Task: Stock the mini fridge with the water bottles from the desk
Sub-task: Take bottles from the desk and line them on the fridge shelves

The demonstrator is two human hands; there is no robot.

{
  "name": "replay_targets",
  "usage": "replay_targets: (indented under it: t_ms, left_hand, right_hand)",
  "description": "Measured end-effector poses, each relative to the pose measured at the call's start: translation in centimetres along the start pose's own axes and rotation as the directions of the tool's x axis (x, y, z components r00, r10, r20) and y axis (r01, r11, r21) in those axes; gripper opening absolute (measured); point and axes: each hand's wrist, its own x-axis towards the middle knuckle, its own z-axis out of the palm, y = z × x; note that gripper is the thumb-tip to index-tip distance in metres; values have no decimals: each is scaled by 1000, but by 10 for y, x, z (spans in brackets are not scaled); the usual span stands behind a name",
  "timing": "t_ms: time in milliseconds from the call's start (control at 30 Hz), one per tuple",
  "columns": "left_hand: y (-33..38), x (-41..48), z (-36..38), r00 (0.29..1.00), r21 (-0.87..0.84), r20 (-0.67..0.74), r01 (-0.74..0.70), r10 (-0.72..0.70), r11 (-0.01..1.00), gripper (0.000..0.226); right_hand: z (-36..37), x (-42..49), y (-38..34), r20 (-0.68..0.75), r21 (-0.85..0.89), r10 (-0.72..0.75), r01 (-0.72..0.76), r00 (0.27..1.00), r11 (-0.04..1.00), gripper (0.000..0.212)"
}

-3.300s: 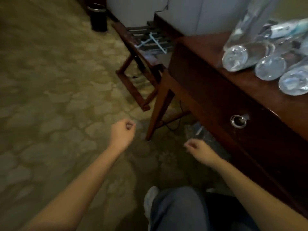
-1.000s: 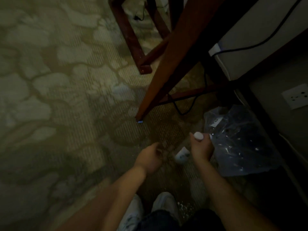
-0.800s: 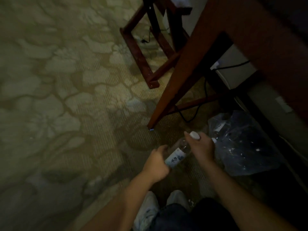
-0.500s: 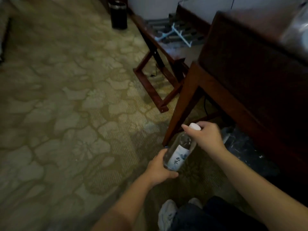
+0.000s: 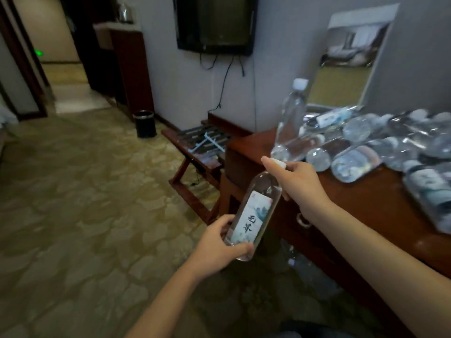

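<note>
In the middle of the frame a capped water bottle (image 5: pixel 253 215) is held slantwise in the air between both hands, off the near left corner of the table (image 5: pixel 361 206), with its white cap toward the upper right and its base toward the lower left. The left hand (image 5: pixel 217 245) cups the base, its fingers (image 5: pixel 242 247) curled round the bottom end below the label. The right hand (image 5: pixel 300 186) grips the neck, its fingers (image 5: pixel 269 164) closed over the cap. This two-ended hold looks meant to steady a smooth, heavy cylinder while it is carried, and it turns the label up toward the camera. The bottle is clear and seems filled, though its level cannot be read. To the right, on the table top, lies a heap of bottles (image 5: pixel 361 142), most on their sides with their round bases facing the front edge. One upright bottle (image 5: pixel 291 118) stands at the heap's left end, and a wrapped pack (image 5: pixel 429 191) sits at the far right edge, so much stock waits to be moved. Below the table, on the carpet (image 5: pixel 85 203), lies a clear plastic bag (image 5: pixel 307 272), and what it holds cannot be made out. At the upper left centre a dark bin (image 5: pixel 145 123) stands by the wall near a luggage rack (image 5: pixel 195 147), its inside hidden. The mini fridge is not in view, so the carry to it appears yet to come.
</note>
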Motion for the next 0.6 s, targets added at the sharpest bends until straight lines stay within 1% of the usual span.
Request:
replay_targets:
  t_ms: [100, 133, 200, 233, 267, 333, 433, 500, 600]
  left_hand:
    - [45, -4, 16, 995, -38, -4, -104, 104, 994, 56]
    - [60, -6, 22, 990, -48, 1, -137, 138, 989, 56]
    - [90, -8, 37, 980, -78, 18, -197, 199, 977, 55]
    - [105, -10, 47, 974, -95, 27, -224, 227, 970, 54]
    - [119, -11, 57, 966, -113, 35, -252, 257, 961, 54]
    - [144, -11, 81, 950, -154, 53, -295, 306, 943, 53]
    - [176, -11, 125, 928, -201, 83, -340, 362, 919, 50]
    - [194, -12, 157, 904, -224, 122, -377, 410, 899, 52]
    - [220, -20, 208, 868, -260, 195, -403, 456, 878, 50]
  right_hand:
    - [-42, -16, -30, 13, 79, -62, 60, 998, 995, 48]
    - [-56, -24, -39, 13, 114, -82, 80, 997, 990, 43]
    - [-87, -42, -55, 14, 160, -142, 138, 990, 978, 23]
    - [-102, -51, -60, 17, 154, -168, 164, 986, 974, 13]
    - [-117, -60, -65, 12, 139, -183, 180, 983, 974, 12]
    - [-147, -75, -68, -30, 80, -190, 192, 981, 978, 38]
    - [-198, -98, -65, -100, -64, -222, 217, 970, 974, 64]
    - [-231, -116, -61, -132, -90, -246, 235, 960, 968, 74]
    - [-274, -143, -58, -203, -62, -264, 257, 943, 964, 84]
